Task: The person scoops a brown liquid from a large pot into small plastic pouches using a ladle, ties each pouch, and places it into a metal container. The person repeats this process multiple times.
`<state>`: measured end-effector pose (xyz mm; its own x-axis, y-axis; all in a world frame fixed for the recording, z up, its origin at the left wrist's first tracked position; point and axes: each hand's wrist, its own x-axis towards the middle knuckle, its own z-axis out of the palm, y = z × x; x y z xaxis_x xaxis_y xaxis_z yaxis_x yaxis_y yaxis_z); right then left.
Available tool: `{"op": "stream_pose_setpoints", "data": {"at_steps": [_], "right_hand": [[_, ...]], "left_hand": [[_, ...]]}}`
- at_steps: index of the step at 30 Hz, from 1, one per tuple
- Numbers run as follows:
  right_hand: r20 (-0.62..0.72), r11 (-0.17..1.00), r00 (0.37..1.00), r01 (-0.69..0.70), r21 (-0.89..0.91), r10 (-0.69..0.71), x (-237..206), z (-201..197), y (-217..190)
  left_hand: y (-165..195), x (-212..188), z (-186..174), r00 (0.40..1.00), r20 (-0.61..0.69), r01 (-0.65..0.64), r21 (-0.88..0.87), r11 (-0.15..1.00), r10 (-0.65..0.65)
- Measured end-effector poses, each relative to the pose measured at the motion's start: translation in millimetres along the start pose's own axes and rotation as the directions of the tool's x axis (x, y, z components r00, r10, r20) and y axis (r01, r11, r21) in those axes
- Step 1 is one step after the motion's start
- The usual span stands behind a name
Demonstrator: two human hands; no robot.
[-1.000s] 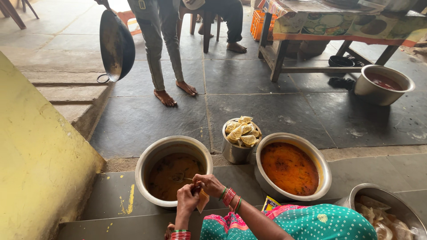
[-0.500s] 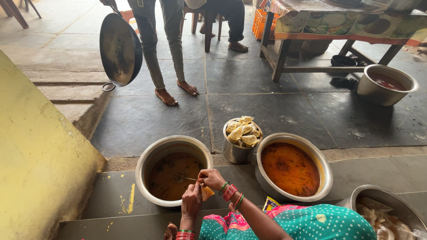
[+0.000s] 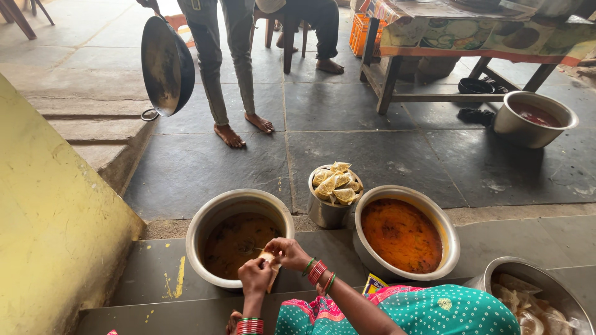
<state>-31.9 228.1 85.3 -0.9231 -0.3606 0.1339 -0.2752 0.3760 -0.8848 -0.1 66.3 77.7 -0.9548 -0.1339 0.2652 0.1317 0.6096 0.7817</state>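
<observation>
Small pale pouch (image 3: 270,263) held over near rim of brown-curry pot (image 3: 239,243). Left hand (image 3: 256,277) grips it from below; right hand (image 3: 287,251) pinches its top. Right of that pot: tin of folded wraps (image 3: 335,186), then orange-curry pot (image 3: 403,234).

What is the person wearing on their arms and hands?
Both hands are bare, no gloves. The left hand has red bangles at the wrist. The right hand has red and green bangles, and higher up that arm there is a teal sleeve with pink patterned trim.
</observation>
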Motion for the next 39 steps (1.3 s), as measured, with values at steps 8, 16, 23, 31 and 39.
{"op": "stream_pose_setpoints", "data": {"at_steps": [8, 16, 23, 31, 39], "right_hand": [[0.001, 0.96, 0.973, 0.227, -0.166, -0.23, -7.4, 8.5, -14.4], [-0.086, 0.786, 0.865, 0.403, -0.468, -0.495, -10.6, 19.9, -3.9], [-0.008, 0.735, 0.855, 0.441, -0.516, -0.518, -8.5, 17.6, 0.1], [-0.124, 0.89, 0.892, 0.404, -0.21, -0.434, -8.8, 32.7, -5.1], [-0.206, 0.991, 0.972, 0.129, 0.046, -0.117, -7.8, 45.2, -12.1]], "left_hand": [[-12.8, 12.4, -20.3, 0.735, 0.597, 0.661, -0.529, 0.532, -0.32], [-12.9, 15.2, -20.2, 0.721, 0.585, 0.692, -0.581, 0.429, -0.371], [-13.5, 14.4, -18.6, 0.719, 0.546, 0.692, -0.514, 0.506, -0.43], [-11.8, 10.7, -16.1, 0.915, 0.128, 0.391, -0.044, 0.919, -0.383], [-15.7, 14.9, -32.4, 0.944, -0.057, 0.325, -0.037, 0.945, -0.326]]}}
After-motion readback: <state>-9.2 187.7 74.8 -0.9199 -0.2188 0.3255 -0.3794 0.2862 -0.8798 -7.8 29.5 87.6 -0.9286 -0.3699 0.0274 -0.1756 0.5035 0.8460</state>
